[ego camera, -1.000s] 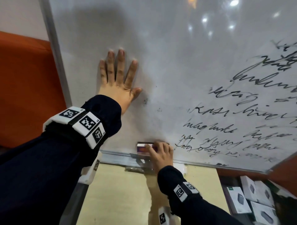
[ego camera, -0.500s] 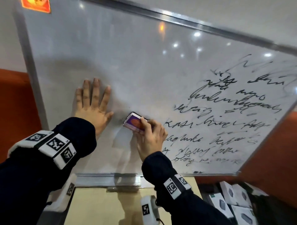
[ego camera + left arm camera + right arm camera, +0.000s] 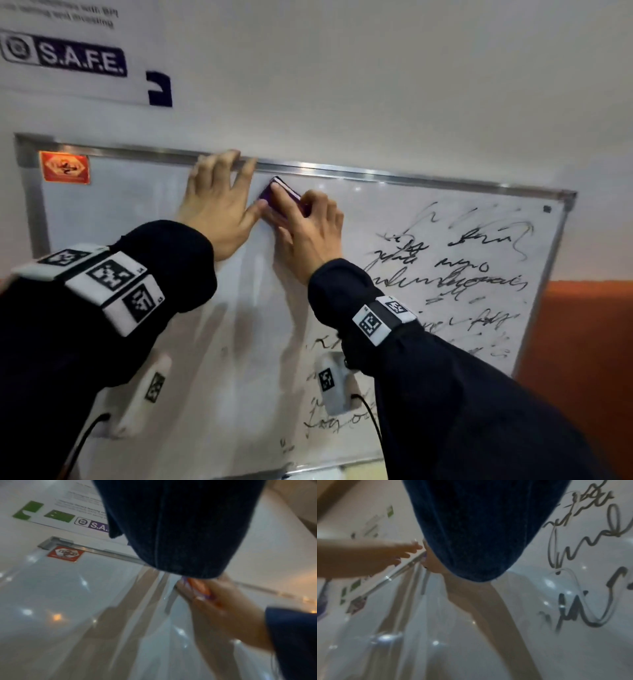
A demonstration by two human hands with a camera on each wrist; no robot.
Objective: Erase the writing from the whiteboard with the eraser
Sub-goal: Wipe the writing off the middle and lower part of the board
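The whiteboard hangs on the wall in a metal frame. Its left half is wiped, and black scribbled writing covers the right half. My right hand grips a purple eraser and presses it on the board just under the top frame. My left hand lies flat and open on the board right beside it, fingertips on the top frame. In the left wrist view my sleeve hides the left hand, and the right hand shows holding the eraser. The right wrist view shows the left hand and the writing.
An orange sticker sits in the board's top left corner. A printed poster reading S.A.F.E. hangs on the white wall above. An orange wall panel lies to the right of the board. The bottom frame runs below my arms.
My right hand has swept the eraser from the bottom edge up to the top frame. The left hand has slid up the board to the top frame as well.
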